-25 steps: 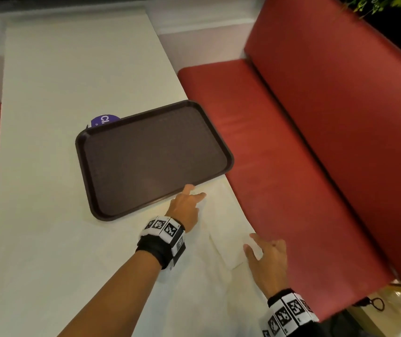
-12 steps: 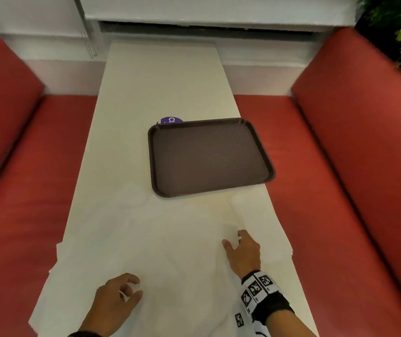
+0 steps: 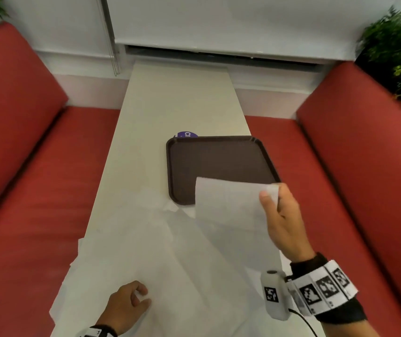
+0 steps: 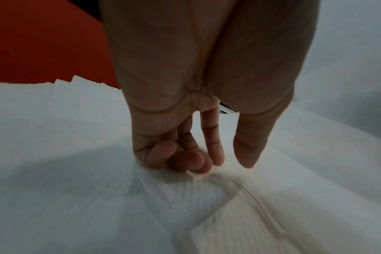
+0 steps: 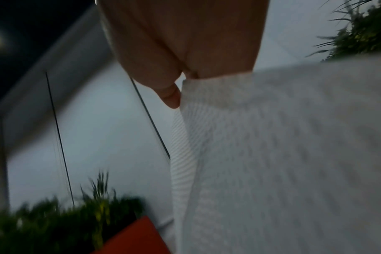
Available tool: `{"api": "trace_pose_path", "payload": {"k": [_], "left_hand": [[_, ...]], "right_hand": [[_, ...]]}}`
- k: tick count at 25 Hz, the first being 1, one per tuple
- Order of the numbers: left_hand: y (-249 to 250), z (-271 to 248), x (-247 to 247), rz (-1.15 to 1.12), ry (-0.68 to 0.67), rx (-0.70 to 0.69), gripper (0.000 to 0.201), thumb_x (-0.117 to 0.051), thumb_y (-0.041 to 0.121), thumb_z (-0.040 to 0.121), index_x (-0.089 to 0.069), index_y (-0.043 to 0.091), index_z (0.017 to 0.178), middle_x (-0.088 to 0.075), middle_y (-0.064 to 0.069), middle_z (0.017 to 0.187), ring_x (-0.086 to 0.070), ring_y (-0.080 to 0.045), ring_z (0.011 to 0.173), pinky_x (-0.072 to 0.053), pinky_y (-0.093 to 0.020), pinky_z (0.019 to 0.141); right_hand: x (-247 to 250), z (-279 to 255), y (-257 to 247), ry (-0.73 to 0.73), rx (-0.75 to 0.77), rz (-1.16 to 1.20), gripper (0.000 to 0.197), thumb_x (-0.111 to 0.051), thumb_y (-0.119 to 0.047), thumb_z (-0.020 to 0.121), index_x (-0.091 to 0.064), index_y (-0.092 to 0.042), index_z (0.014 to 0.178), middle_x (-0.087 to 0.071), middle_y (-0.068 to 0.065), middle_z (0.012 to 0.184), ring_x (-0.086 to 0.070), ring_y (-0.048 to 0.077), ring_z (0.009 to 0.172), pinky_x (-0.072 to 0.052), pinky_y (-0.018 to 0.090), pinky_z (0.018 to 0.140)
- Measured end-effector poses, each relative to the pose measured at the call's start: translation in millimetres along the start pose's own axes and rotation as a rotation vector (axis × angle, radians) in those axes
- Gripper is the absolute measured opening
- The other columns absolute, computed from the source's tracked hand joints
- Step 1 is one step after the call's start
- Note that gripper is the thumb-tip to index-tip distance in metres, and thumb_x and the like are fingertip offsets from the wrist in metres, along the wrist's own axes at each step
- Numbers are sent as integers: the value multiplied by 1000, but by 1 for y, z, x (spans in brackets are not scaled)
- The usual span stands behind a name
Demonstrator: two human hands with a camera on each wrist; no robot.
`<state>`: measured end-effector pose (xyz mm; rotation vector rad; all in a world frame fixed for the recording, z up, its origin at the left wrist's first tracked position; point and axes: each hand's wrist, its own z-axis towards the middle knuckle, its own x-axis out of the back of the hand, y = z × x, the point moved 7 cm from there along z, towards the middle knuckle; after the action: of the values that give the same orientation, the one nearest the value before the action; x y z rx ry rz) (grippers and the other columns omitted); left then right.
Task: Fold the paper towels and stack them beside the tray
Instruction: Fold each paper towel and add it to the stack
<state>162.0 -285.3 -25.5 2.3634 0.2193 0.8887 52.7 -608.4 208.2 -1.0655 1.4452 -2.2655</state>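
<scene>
Left hand presses curled fingers onto the white paper towels spread rumpled over the near worktop. Right hand pinches one ribbed sheet by its corner, lifted over the brown tray.

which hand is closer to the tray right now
Right. The right hand holds a lifted paper towel at the tray's near right corner; the left hand presses on towels well short of it.

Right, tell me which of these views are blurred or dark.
Head view: mostly sharp, with the plant smeared at the right edge. Left wrist view: dim, the left hand shadowing the paper towels. Right wrist view: darkest, with streaked foliage and soft texture on the lifted paper towel.
</scene>
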Motion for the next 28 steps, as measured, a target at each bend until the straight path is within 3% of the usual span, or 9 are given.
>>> {"api": "trace_pose_path", "payload": {"k": [4, 6, 8, 11, 16, 19, 21, 25, 28], "left_hand": [[18, -3, 4, 17, -81, 3, 17, -72, 36, 74, -61, 28, 84, -60, 5, 71, -57, -8, 69, -39, -8, 61], [47, -7, 16, -78, -79, -83, 37, -77, 51, 62, -62, 31, 89, -65, 1, 80, -60, -9, 72, -44, -11, 66], [94, -13, 41, -401, 4, -256, 73, -76, 72, 41, -64, 32, 100, -70, -3, 92, -66, -11, 84, -50, -18, 77], [167, -25, 72, -880, -108, -458, 97, -73, 78, 37, -57, 26, 117, -68, 2, 114, -61, -13, 110, -48, -35, 93], [231, -41, 82, -806, -295, -597, 70, -84, 56, 48, -70, 14, 103, -70, -12, 107, -65, -30, 101, -53, -42, 86], [237, -41, 86, -821, -266, -578, 66, -86, 47, 50, -70, 9, 101, -70, -15, 105, -67, -30, 97, -57, -33, 75], [238, -39, 92, -860, -206, -564, 62, -88, 45, 46, -72, 12, 97, -71, -13, 104, -68, -28, 95, -57, -32, 74], [239, -37, 98, -805, -97, -533, 61, -87, 54, 37, -74, 19, 86, -73, -10, 96, -70, -25, 87, -58, -33, 70], [242, -36, 101, -785, -43, -551, 56, -84, 55, 45, -74, 17, 86, -73, -9, 95, -70, -24, 87, -58, -34, 71]], "right_hand": [[20, 14, -39, -48, -66, 305, 20, -42, -25, 101, -55, -15, 111, -66, 5, 112, -63, 23, 104, -53, 42, 84], [23, 14, -53, -89, -130, 406, 23, -39, -23, 100, -58, -16, 112, -70, -2, 109, -65, 17, 102, -55, 35, 81], [24, 12, -59, -108, -204, 470, 24, -39, -20, 100, -63, -20, 104, -73, -10, 94, -68, 6, 86, -56, 21, 67], [22, 8, -50, -144, -346, 545, 23, -45, -21, 98, -68, -20, 94, -74, -6, 84, -70, 4, 71, -54, 18, 55], [17, 6, -26, -221, -503, 613, 27, -43, -25, 98, -64, -11, 106, -76, 1, 89, -73, 12, 77, -56, 23, 57], [15, -2, -17, -287, -530, 675, 44, -42, -43, 92, -64, -13, 115, -73, 7, 107, -71, 19, 95, -59, 27, 68], [13, -11, -13, -383, -496, 642, 52, -55, -50, 82, -66, -13, 116, -71, 11, 113, -68, 26, 102, -59, 32, 73], [21, -12, -12, -350, -331, 486, 27, -63, -14, 84, -69, -2, 108, -72, 16, 104, -69, 34, 96, -59, 33, 73], [27, -4, -18, -312, -232, 419, 23, -61, -11, 86, -70, 0, 103, -74, 12, 101, -71, 29, 93, -58, 31, 72]]}}
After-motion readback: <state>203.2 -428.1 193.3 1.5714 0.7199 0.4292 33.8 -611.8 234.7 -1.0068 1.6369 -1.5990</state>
